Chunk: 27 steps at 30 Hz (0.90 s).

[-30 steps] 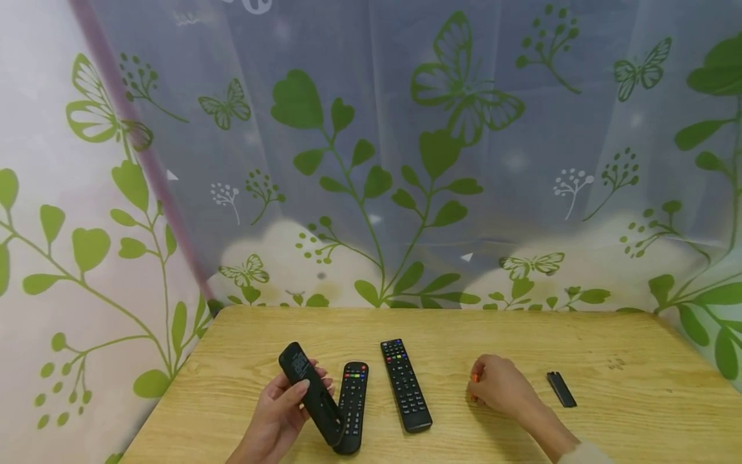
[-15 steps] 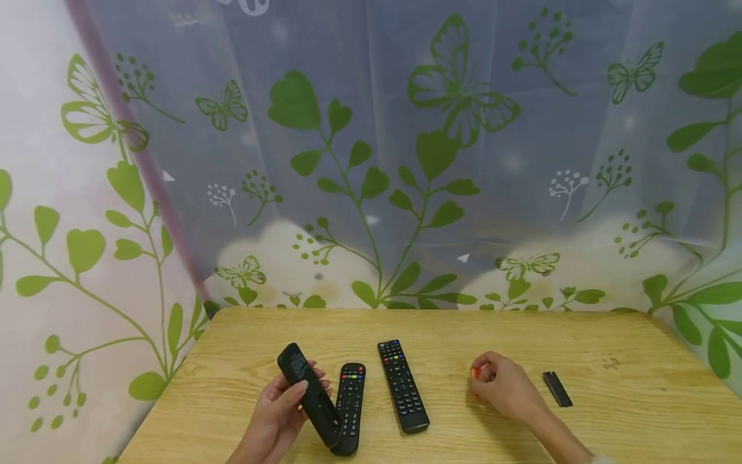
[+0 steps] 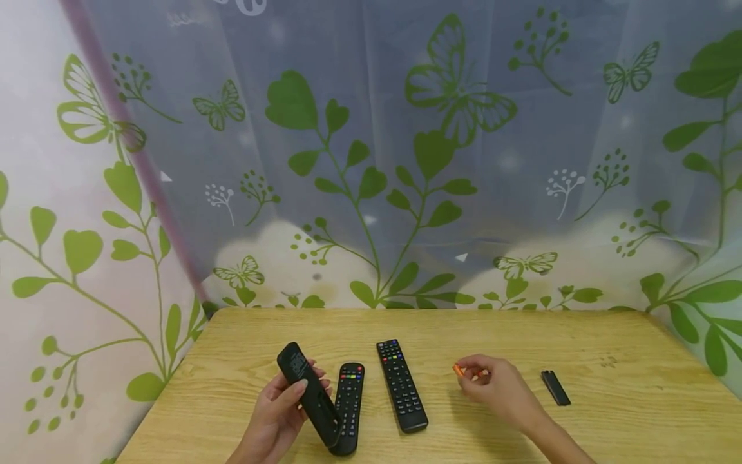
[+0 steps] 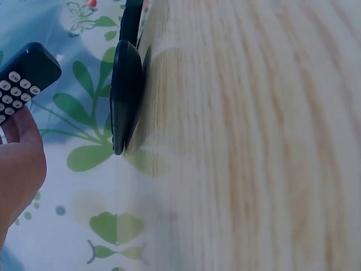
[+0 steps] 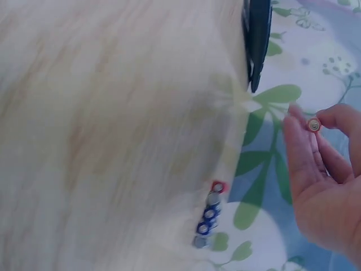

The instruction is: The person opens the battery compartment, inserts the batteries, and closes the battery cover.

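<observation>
In the head view my left hand (image 3: pixel 277 406) holds a black remote control (image 3: pixel 308 393) tilted, back side up, thumb on its printed back. An open battery compartment shows near its lower end. The left wrist view shows button rows on the held remote's other face. My right hand (image 3: pixel 500 390), above the table's right half, pinches a small orange battery (image 3: pixel 458 370) between thumb and fingers. Its round end shows at the fingertips in the right wrist view, as an orange-rimmed battery (image 5: pixel 313 125). More orange shows between the fingers. A black battery cover (image 3: pixel 556 388) lies right of that hand.
One black remote (image 3: pixel 350 406) lies buttons up, partly behind the held one. Another remote (image 3: pixel 402 386) lies buttons up between the hands. A short row of small red, blue and silver things (image 5: pixel 208 214) sits on the wooden table (image 3: pixel 637 425). A patterned curtain (image 3: pixel 377 193) hangs behind.
My right hand has moved left and turned slightly, so more of the orange battery shows. The left hand and its remote stay nearly still.
</observation>
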Motion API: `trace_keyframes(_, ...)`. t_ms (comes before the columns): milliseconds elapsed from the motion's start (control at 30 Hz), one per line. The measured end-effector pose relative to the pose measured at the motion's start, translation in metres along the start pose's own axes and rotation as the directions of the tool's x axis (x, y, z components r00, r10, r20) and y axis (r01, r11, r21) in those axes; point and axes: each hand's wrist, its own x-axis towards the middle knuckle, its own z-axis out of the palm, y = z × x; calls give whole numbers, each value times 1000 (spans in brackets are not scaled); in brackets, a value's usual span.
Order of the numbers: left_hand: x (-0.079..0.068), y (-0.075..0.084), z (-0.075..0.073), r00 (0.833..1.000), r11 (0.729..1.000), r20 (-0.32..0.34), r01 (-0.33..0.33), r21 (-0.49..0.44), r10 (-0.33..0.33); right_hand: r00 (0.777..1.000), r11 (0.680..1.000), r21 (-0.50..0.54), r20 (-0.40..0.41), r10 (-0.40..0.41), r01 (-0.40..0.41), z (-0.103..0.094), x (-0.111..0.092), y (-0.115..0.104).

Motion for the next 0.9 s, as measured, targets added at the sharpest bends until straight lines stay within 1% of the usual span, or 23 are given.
trace_keyframes(100,0,0,0,1000,1000,-12,-1,3,1,998,999,20,40,-38,37,3,-3,-7)
trace_keyframes(167,0,1,1,1000,1000,-24,-4,5,5,996,998,9,55,-68,67,7,-6,-12)
trace_keyframes(267,0,1,2,999,1000,-36,-7,8,7,994,995,-21,53,-94,96,12,-8,-20)
trace_keyframes(367,0,1,3,999,1000,-47,-4,8,5,992,994,-17,59,-110,111,19,-11,-29)
trace_keyframes(500,0,0,5,998,1000,-69,0,4,0,987,991,35,87,-134,131,29,-13,-40)
trace_keyframes(600,-1,0,6,997,1000,-73,0,-1,0,980,985,88,120,-157,147,40,-15,-48)
trace_keyframes(733,-1,0,7,998,1000,-58,-8,-15,7,971,975,149,151,-185,163,57,-19,-57)
trace_keyframes(800,-1,0,7,999,1000,-40,-11,-22,10,969,969,177,150,-199,172,67,-21,-62)
trace_keyframes(900,-1,0,7,1000,999,-20,-11,-30,11,958,952,206,132,-254,224,82,-24,-68)
